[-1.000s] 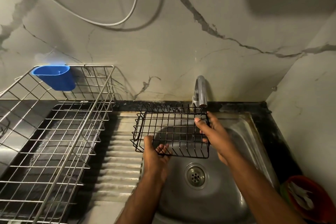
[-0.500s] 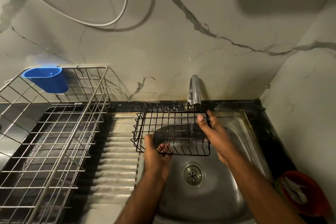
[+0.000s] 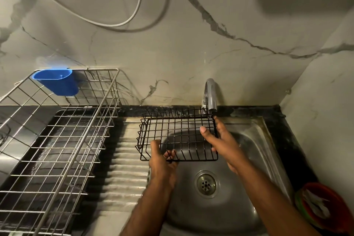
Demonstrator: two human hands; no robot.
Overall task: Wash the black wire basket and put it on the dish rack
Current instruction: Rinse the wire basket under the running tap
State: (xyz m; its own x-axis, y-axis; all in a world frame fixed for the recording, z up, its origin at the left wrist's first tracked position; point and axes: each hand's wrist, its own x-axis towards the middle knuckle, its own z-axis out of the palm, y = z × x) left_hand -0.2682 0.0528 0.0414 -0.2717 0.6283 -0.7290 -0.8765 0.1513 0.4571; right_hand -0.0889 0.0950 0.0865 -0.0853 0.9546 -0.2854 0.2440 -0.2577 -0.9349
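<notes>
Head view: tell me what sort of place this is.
Most likely a home kitchen's washing-up corner. A steel sink with a tap sits against a marble-look wall, a wire dish rack stands beside it, and two hands hold a black wire basket over the basin.

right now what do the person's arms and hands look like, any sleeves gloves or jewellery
Both forearms are bare as far as the picture shows them, with no sleeve in view. The left hand and the right hand wear no gloves, and no ring, watch or bracelet shows on the parts visible. The right thumbnail is short and plain. Some fingers are hidden behind wire, so those cannot be checked.
</notes>
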